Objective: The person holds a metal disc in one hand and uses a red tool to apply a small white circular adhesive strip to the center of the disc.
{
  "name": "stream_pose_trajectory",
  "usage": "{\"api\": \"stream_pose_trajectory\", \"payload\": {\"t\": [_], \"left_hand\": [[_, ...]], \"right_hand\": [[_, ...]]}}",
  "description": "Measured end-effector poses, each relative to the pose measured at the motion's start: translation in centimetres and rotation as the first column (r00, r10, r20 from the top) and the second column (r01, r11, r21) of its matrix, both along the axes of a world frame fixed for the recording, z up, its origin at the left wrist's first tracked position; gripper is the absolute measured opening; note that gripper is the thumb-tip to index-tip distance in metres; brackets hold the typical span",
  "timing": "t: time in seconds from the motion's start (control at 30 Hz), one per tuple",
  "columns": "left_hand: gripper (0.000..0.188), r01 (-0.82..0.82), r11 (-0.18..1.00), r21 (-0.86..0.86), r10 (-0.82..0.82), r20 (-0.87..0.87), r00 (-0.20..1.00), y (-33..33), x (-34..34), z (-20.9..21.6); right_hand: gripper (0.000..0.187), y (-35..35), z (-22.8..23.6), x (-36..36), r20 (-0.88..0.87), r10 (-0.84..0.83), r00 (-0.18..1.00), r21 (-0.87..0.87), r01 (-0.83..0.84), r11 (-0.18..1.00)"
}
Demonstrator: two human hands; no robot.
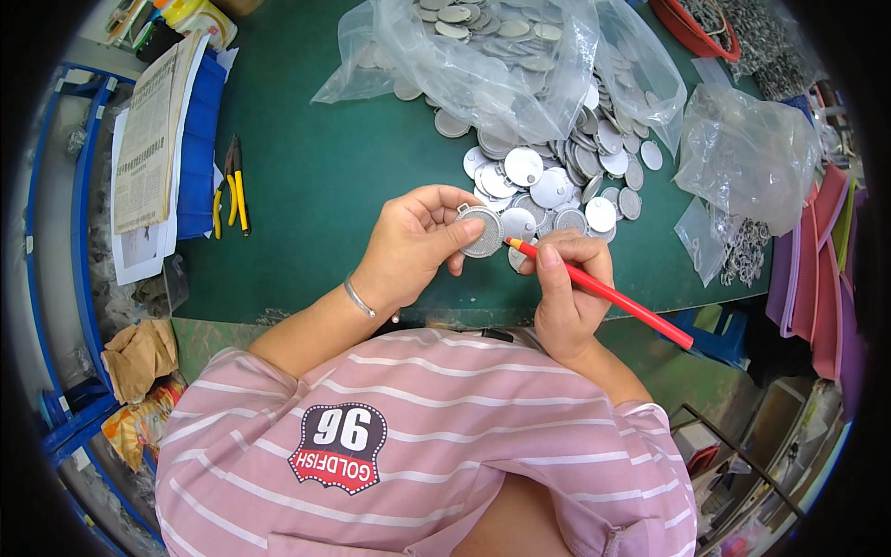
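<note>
Between the thumb and fingers of my left hand [419,227] is a round silver metal disc [484,237] with a textured face and a small loop on its edge. My right hand [574,288] grips a red pencil [624,299], its tip at the right edge of the disc; whether it touches cannot be told. Just beyond my hands lies a heap of similar silver discs [601,141], some with smooth, shiny faces. A clear plastic bag [483,79] with more discs inside rests over the far part of the heap.
Yellow-handled pliers [238,190] lie on the green table [306,158] at left, beside a blue bin [202,139] with papers [153,139] against it. On the right are a crumpled clear bag [742,148], small metal chains [745,251] and a red basket [694,28].
</note>
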State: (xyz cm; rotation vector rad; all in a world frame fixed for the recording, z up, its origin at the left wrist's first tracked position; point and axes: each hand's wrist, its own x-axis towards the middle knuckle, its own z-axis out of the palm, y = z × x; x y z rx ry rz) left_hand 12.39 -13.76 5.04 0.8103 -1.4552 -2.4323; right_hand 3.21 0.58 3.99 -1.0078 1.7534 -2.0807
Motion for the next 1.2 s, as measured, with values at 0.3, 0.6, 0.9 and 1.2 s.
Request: {"api": "stream_pose_trajectory", "payload": {"t": [0.3,0.6,0.9,1.2], "left_hand": [[0.019,-0.015,1.000,0.022,0.016,-0.040,0.999,0.1,0.3,0.9],[0.020,-0.039,0.996,0.084,0.040,-0.017,0.999,-0.1,0.3,0.5],[0.020,-0.041,0.996,0.073,0.043,-0.019,0.999,-0.2,0.3,0.5],[0.018,-0.034,0.992,0.119,0.035,-0.008,0.999,-0.2,0.2,0.7]], "right_hand": [[0.008,-0.2,-0.3,0.0,-0.007,0.022,1.000,0.073,-0.021,0.997],[0.008,-0.1,0.0,0.1,-0.074,-0.025,0.997,-0.012,0.024,1.000],[0.009,0.1,0.4,-0.1,-0.179,0.019,0.984,0.005,-0.018,1.000],[0.010,0.0,0.6,-0.3,-0.248,0.058,0.967,0.031,-0.052,0.998]]}}
